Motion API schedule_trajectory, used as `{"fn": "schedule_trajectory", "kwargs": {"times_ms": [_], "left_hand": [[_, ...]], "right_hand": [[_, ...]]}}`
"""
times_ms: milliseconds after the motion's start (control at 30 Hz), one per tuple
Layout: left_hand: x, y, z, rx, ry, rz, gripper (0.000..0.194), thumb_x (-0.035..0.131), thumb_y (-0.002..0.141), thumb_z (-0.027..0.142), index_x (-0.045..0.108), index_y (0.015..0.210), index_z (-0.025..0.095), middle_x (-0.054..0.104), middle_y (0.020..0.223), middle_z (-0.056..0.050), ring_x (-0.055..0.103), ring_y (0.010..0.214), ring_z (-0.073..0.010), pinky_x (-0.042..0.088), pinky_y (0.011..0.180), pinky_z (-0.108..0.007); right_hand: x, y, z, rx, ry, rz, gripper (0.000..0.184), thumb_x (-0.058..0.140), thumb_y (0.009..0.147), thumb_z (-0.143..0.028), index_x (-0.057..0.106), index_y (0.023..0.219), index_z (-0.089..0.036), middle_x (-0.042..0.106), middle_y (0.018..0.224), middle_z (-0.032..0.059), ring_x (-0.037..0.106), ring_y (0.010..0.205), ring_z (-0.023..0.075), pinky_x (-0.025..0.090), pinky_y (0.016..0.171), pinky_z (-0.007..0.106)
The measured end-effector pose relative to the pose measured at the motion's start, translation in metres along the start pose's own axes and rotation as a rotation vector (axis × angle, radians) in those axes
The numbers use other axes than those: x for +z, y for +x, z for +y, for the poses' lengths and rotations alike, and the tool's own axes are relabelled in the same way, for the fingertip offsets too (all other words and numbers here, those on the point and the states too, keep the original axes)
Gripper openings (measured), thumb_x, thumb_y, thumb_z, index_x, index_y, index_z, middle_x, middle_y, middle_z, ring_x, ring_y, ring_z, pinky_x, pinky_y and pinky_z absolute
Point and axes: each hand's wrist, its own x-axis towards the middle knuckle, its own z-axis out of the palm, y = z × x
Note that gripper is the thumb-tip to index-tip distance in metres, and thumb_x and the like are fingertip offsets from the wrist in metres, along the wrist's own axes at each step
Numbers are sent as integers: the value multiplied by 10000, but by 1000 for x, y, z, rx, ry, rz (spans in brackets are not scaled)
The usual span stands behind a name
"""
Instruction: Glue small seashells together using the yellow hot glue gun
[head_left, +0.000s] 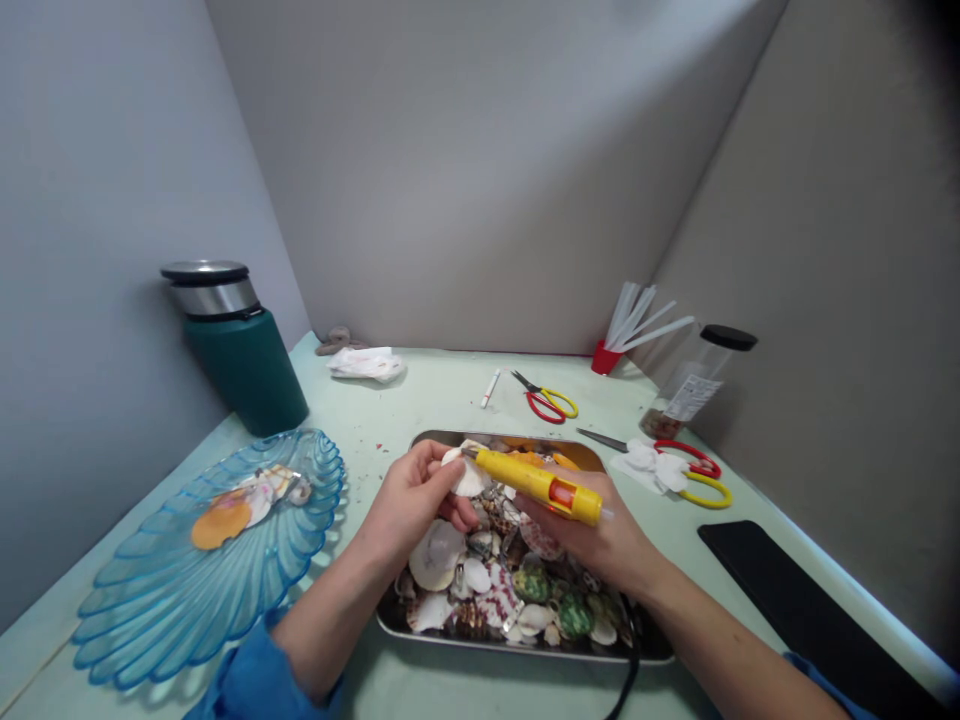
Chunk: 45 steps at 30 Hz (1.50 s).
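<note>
Between the thumb and fingers of my left hand (pixel 420 490) is a white seashell (pixel 470 477), held above the tray. My right hand (pixel 600 530) grips a yellow hot glue gun (pixel 517 474), its nozzle pointing left at the shell's upper edge; whether the tip touches it I cannot tell. A clear glue stick end pokes out of the gun's back. Below both hands lies a metal tray (pixel 525 648) filled with many seashells, white, striped, orange and green. A dark cord hangs over the tray's front edge near my right wrist.
At left stand a blue shell-shaped glass dish (pixel 172 600) holding several shells and a green bottle (pixel 244 365). Behind the tray lie small scissors (pixel 551 398) and a white pen (pixel 490 388). Rightward are larger scissors (pixel 694 470), a jar (pixel 694 385), glue sticks in a red cup (pixel 606 357) and a phone-like black slab (pixel 795 600).
</note>
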Motion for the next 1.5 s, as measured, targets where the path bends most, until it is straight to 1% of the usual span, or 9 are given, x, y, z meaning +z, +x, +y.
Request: {"fn": "schedule_trajectory", "kwargs": {"times_ms": [167, 367, 533, 667, 800, 967, 1033, 1267, 1500], "left_hand": [[0, 0, 0, 7, 1, -6, 232, 581, 763, 356, 471, 816, 158, 598, 463, 7, 574, 413, -123, 440, 430, -197], [-2, 1, -1, 9, 4, -9, 228, 577, 770, 349, 471, 831, 157, 602, 478, 5, 577, 419, -124, 445, 432, -200], [-2, 0, 0, 5, 5, -12, 214, 566, 782, 337, 467, 833, 154, 599, 468, 6, 566, 413, -113, 441, 433, -190], [-1, 0, 0, 7, 0, -22, 208, 561, 786, 331, 468, 833, 152, 600, 469, 4, 568, 416, -116, 441, 427, -190], [-3, 1, -1, 13, -28, 0, 224, 573, 776, 338, 470, 844, 151, 608, 475, -2, 568, 416, -118, 444, 434, -194], [-7, 3, -3, 28, -106, 50, 228, 573, 772, 338, 465, 846, 151, 616, 464, -12, 540, 385, -105, 428, 424, -183], [-8, 3, -4, 30, -120, 52, 227, 577, 770, 335, 465, 841, 150, 615, 462, -14, 539, 384, -106, 422, 416, -180], [-8, 4, -4, 46, -145, 37, 216, 578, 774, 327, 476, 838, 148, 607, 453, -14, 528, 373, -101, 405, 409, -174], [-9, 3, -2, 33, -131, 10, 231, 594, 758, 335, 489, 832, 143, 589, 446, -5, 519, 375, -102, 408, 411, -185]], "right_hand": [[1, 1, 1, -12, -33, 50, 160, 564, 817, -329, 636, 838, -188, 638, 745, 23, 579, 641, 154, 478, 584, 253], [1, 0, 3, -13, -7, 46, 160, 563, 823, -330, 635, 846, -189, 647, 769, 23, 585, 668, 158, 479, 630, 264], [2, 0, 3, 0, -17, 36, 161, 562, 822, -338, 633, 835, -193, 630, 731, 12, 569, 640, 152, 472, 601, 260], [2, 0, 2, -7, -9, 52, 157, 563, 823, -330, 630, 816, -188, 625, 743, 14, 572, 654, 151, 473, 621, 263], [0, 0, 3, -3, 5, 26, 149, 569, 822, -315, 635, 859, -186, 630, 763, 18, 578, 670, 155, 481, 629, 267], [0, -1, 10, 46, 43, 107, 205, 602, 797, -320, 638, 947, -183, 658, 866, 39, 616, 746, 183, 510, 669, 288], [0, -1, 12, 59, 70, 110, 236, 614, 788, -323, 633, 984, -193, 664, 919, 42, 626, 781, 191, 521, 677, 292], [0, -1, 13, 31, 91, 65, 157, 621, 780, -305, 646, 892, -197, 673, 794, 16, 619, 687, 160, 526, 646, 278], [0, -1, 14, 39, 102, 92, 190, 630, 774, -310, 648, 926, -197, 683, 868, 26, 636, 731, 169, 539, 662, 282]]}}
